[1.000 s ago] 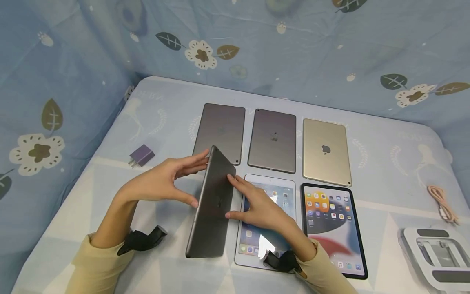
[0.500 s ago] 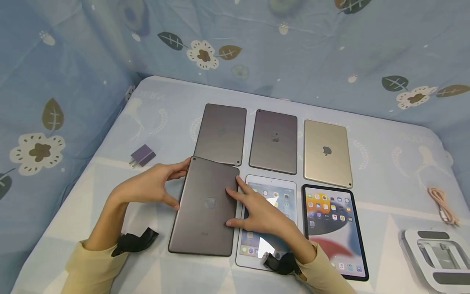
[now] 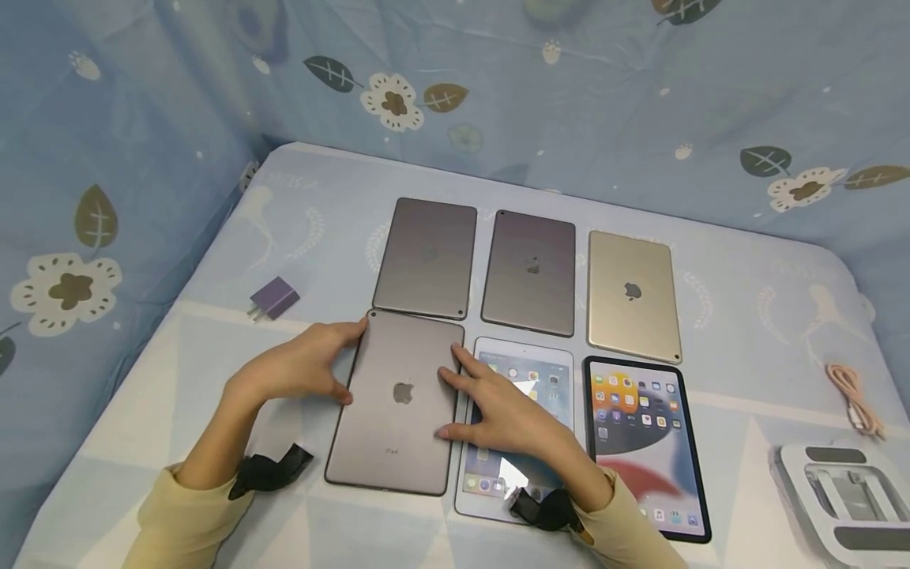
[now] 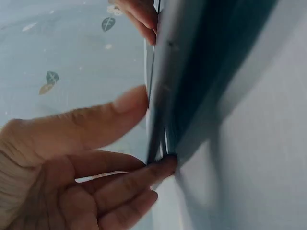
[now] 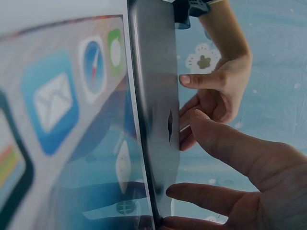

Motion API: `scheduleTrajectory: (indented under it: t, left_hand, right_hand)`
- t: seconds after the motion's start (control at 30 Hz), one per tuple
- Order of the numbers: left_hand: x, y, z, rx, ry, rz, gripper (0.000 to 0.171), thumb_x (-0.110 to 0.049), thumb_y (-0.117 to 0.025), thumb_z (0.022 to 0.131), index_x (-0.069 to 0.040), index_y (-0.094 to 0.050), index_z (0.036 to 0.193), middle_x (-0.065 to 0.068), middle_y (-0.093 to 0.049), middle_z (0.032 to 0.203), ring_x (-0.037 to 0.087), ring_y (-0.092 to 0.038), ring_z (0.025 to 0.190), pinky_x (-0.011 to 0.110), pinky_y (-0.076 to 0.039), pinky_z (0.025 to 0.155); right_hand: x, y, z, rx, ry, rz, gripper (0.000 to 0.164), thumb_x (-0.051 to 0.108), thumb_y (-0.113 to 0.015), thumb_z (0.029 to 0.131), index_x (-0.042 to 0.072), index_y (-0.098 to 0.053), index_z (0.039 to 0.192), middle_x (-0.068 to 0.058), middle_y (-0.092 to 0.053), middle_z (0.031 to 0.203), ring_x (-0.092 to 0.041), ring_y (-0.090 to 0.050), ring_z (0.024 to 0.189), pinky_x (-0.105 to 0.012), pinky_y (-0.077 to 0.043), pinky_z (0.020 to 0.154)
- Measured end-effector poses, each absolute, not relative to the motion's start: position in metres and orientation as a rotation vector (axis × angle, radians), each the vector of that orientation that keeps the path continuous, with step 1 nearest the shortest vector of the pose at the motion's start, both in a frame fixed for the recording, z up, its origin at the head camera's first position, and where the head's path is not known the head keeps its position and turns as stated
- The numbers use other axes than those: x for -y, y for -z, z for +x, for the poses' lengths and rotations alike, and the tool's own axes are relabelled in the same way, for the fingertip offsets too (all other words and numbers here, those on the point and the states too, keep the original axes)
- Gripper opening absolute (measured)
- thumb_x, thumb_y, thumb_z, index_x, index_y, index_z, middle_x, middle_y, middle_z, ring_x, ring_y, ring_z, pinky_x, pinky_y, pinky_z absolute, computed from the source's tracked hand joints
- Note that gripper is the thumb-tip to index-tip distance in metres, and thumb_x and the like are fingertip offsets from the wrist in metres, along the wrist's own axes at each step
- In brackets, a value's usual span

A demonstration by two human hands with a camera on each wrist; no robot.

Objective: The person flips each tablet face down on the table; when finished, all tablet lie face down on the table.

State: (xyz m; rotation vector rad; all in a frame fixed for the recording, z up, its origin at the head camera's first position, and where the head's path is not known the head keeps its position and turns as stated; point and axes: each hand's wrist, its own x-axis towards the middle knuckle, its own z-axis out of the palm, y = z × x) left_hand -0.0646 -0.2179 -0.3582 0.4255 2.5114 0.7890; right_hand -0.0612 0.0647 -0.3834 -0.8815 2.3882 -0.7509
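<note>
A grey tablet (image 3: 394, 427) lies back side up at the front left, its left edge a little off the cloth in the left wrist view. My left hand (image 3: 302, 370) holds that edge, thumb on the side and fingertips at the far corner, one of them under the tablet (image 4: 165, 67). From the other side, my right hand (image 3: 508, 407) touches the tablet's right part with fairly straight, spread fingertips. Below this hand is a white tablet (image 3: 558, 427) with its screen lit, which it partly covers; its app icons fill the left of the right wrist view.
Behind are two grey tablets (image 3: 426, 253) and a gold tablet (image 3: 633, 296), all back side up. A black-framed tablet (image 3: 640, 454) with a lit screen lies right of the white one. Also there: a purple charger (image 3: 275, 298), a coiled cable (image 3: 849, 395) and a white stand (image 3: 842, 490).
The grey tablet, steeply tilted between both hands a second ago, has come down nearly flat, its back turned up. Its far edge has slid slightly toward me, off the grey tablet behind.
</note>
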Motion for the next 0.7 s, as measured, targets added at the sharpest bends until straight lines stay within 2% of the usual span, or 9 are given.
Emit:
scheduleTrajectory:
  t: [0.2, 0.37, 0.47, 0.7]
  left_hand:
    - [0.206, 0.356, -0.06, -2.614, -0.654, 0.418, 0.087, -0.013, -0.085, 0.07, 0.018, -0.038, 0.137, 0.032, -0.045, 0.14, 0.044, -0.044, 0.131, 0.054, -0.039, 0.106]
    - [0.194, 0.356, -0.056, -2.756, -0.549, 0.443, 0.083, -0.02, -0.082, 0.075, 0.014, -0.041, 0.137, 0.031, -0.042, 0.143, 0.044, -0.044, 0.131, 0.052, -0.041, 0.105]
    - [0.182, 0.357, -0.057, -2.802, -0.505, 0.511, 0.079, -0.024, -0.079, 0.079, 0.012, -0.041, 0.139, 0.029, -0.042, 0.144, 0.042, -0.045, 0.131, 0.051, -0.041, 0.105]
    - [0.14, 0.356, -0.067, -2.731, -0.458, 0.712, 0.077, -0.031, -0.076, 0.082, 0.009, -0.043, 0.139, 0.024, -0.047, 0.143, 0.036, -0.051, 0.128, 0.045, -0.042, 0.106]
  right_hand:
    - [-0.065, 0.384, -0.061, -2.389, 0.734, -0.886, 0.073, 0.038, -0.073, 0.084, 0.005, -0.045, 0.143, -0.018, -0.014, 0.16, -0.037, -0.023, 0.145, -0.051, -0.031, 0.113]
    - [-0.067, 0.381, -0.062, -2.386, 0.746, -0.878, 0.072, 0.039, -0.071, 0.085, 0.008, -0.044, 0.144, -0.016, -0.017, 0.16, -0.037, -0.025, 0.145, -0.053, -0.03, 0.113]
    - [-0.071, 0.377, -0.065, -2.393, 0.784, -0.853, 0.073, 0.039, -0.071, 0.085, 0.011, -0.043, 0.146, -0.014, -0.017, 0.161, -0.036, -0.024, 0.145, -0.054, -0.029, 0.113]
    - [-0.091, 0.377, -0.074, -2.508, 0.824, -0.795, 0.076, 0.035, -0.072, 0.085, 0.006, -0.039, 0.147, -0.018, -0.021, 0.159, -0.039, -0.027, 0.143, -0.058, -0.033, 0.11]
